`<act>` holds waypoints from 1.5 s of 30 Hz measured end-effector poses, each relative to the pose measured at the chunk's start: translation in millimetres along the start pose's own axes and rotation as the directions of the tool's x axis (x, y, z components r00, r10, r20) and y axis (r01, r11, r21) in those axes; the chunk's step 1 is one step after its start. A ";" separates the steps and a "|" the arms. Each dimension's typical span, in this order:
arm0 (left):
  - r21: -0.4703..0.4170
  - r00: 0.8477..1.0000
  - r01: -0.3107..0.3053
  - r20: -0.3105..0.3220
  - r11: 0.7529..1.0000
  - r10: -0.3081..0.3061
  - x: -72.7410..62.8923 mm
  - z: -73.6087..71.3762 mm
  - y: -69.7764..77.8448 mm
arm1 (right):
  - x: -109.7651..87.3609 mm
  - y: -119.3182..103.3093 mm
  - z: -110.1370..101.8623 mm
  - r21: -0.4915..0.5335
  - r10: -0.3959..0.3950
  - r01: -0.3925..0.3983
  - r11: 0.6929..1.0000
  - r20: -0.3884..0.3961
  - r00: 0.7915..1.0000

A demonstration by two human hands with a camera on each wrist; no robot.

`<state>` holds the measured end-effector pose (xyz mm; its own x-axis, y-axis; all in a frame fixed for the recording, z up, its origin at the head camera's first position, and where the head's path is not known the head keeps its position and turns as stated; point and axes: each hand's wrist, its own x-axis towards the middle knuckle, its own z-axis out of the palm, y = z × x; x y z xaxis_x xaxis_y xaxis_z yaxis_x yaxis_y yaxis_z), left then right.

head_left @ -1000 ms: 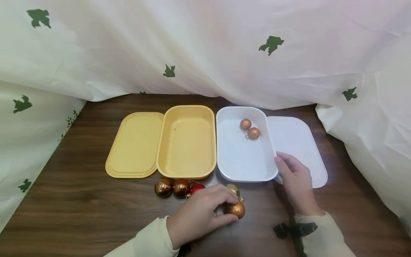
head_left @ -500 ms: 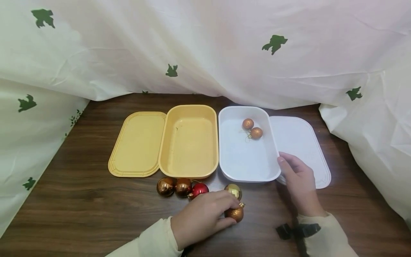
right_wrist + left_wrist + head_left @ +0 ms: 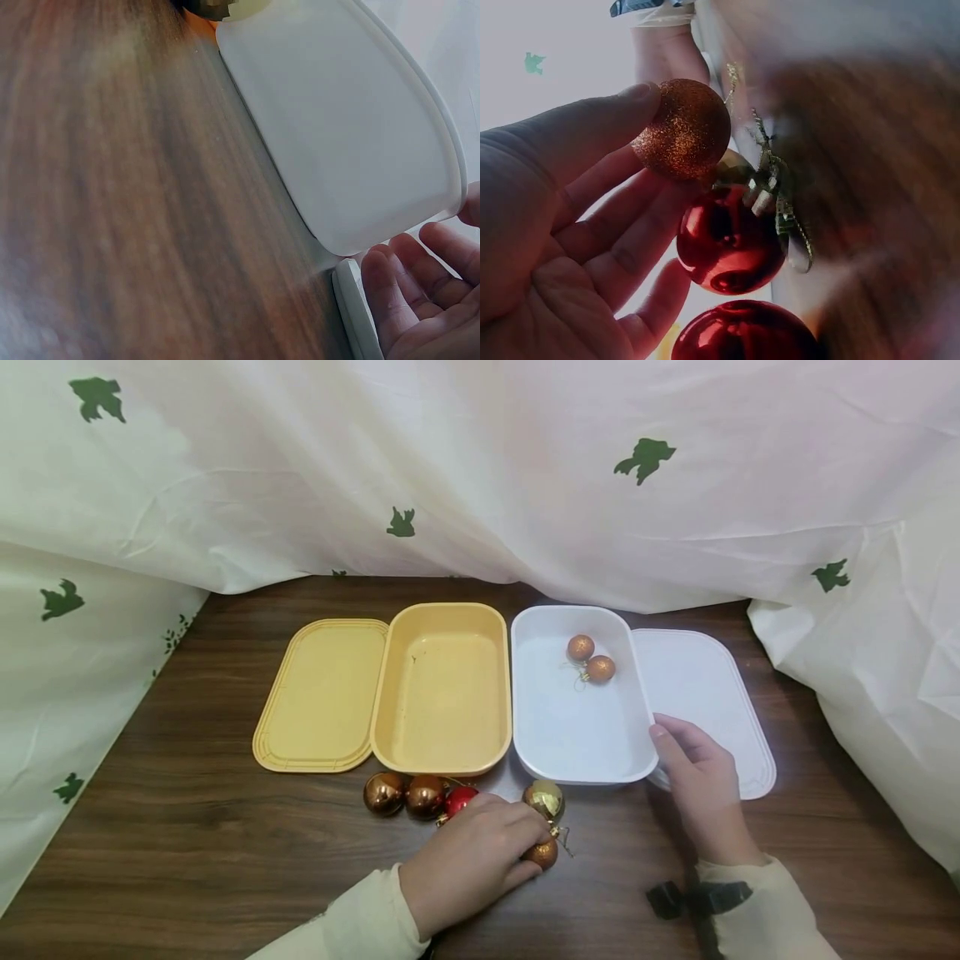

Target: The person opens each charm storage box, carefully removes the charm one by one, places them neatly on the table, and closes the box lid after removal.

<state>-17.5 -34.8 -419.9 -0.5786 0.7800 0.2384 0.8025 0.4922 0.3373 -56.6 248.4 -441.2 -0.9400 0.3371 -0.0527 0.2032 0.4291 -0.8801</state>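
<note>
An orange glitter bauble, grainy and round, was near the close side of the white box, pinched between the thumb and fingers of the left hand. The step in hand seemed to be picking it up; the next move probably called for a lift clear of the faceted gold bauble just before that box. The right hand had thumb and fingers clamped on the white box's right rim. Inside it, toward the far end, lay two glittery baubles. Left of its near end sat a shiny red bauble and two glossy brown baubles. A smooth yellow box stood on its left, a flat white lid on its right.
</note>
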 end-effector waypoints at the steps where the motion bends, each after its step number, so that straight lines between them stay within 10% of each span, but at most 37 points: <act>1: 0.005 1.000 -0.002 0.001 1.000 0.002 0.4 0.3 -0.2 | -0.2 -0.1 -0.5 -0.001 -0.001 0.001 1.000 0.001 1.000; 45: -0.116 0.996 0.061 0.068 0.991 -0.054 4.4 3.7 -1.9 | 0.0 0.1 -1.3 -0.003 -0.017 0.017 1.000 0.027 0.999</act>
<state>-21.0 -30.8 -422.8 -0.6095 0.7770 0.1573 0.7432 0.4911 0.4544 -56.2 249.6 -440.7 -0.9503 0.3071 -0.0502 0.1879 0.4376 -0.8793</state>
